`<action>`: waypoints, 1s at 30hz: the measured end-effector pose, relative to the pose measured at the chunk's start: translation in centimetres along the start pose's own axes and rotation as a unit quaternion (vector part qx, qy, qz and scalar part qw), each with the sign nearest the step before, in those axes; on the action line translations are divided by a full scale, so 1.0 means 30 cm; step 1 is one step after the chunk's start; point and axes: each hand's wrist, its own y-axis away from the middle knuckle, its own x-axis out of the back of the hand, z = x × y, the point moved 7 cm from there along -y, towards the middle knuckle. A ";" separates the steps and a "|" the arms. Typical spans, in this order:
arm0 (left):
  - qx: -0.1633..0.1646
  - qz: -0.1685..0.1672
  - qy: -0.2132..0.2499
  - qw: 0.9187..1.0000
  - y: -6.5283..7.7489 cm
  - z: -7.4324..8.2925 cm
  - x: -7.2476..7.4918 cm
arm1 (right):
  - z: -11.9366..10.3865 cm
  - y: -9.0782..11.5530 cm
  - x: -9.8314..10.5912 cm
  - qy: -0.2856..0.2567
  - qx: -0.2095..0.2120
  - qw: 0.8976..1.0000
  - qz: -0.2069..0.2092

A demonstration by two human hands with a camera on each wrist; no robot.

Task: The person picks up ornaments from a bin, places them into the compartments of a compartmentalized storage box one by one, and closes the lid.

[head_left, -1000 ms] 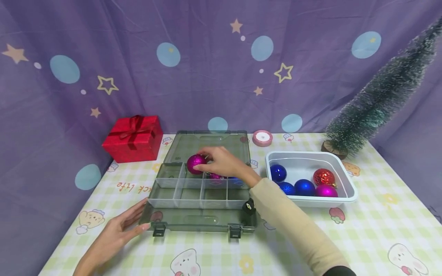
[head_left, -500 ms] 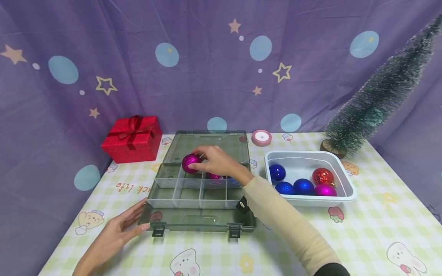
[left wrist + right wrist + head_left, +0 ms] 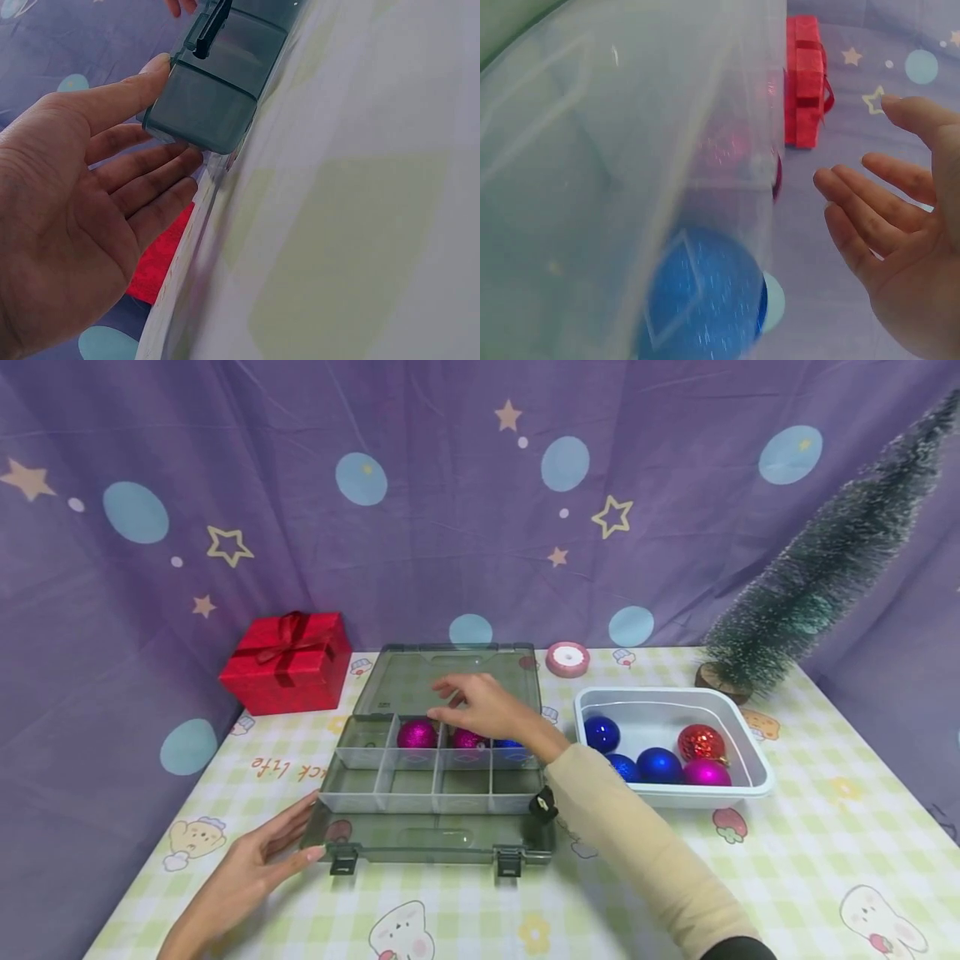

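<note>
A grey see-through divided storage box [image 3: 435, 837] lies with its lid [image 3: 405, 681] folded back. Its back row holds a glittery magenta Christmas ball [image 3: 416, 734] in the second compartment, another magenta ball [image 3: 465, 740] beside it and a blue ball [image 3: 510, 744] at the right. My right hand [image 3: 483, 706] hovers above the magenta balls with fingers spread loosely, holding nothing; the right wrist view shows the bare palm [image 3: 911, 300]. With its thumb at the near left corner and its fingers extended along the side, my left hand [image 3: 90, 187] touches the box.
On the right, a white tub [image 3: 761, 777] contains several blue, red and pink balls. Behind it stands a small frosted tree [image 3: 817, 577]. A ribbon roll [image 3: 567, 660] lies at the back, and a red gift box [image 3: 288, 664] sits at the back left.
The glittery magenta ball has gone down into the second back compartment, and my right hand has let go and moved slightly up and right. My left hand has stayed put.
</note>
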 end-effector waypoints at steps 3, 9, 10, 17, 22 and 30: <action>0.002 0.001 -0.005 1.000 0.003 -0.001 0.002 | 0.007 0.024 0.033 0.009 0.007 1.000 0.010; 0.004 0.001 0.000 1.000 0.002 -0.003 0.004 | 0.031 0.103 0.108 0.018 -0.007 1.000 0.024; 0.004 0.002 0.000 1.000 0.001 -0.004 0.005 | 0.039 0.118 0.122 0.021 -0.012 0.999 0.030; -0.003 0.002 0.004 1.000 -0.001 -0.004 0.007 | 0.092 0.233 0.220 0.026 -0.019 0.996 0.080; 0.000 -0.003 0.011 1.000 -0.002 -0.004 0.006 | 0.132 0.324 0.280 0.024 -0.033 0.993 0.113; -0.005 -0.003 0.008 1.000 -0.004 0.002 0.003 | 0.213 0.472 0.350 0.026 -0.071 0.986 0.146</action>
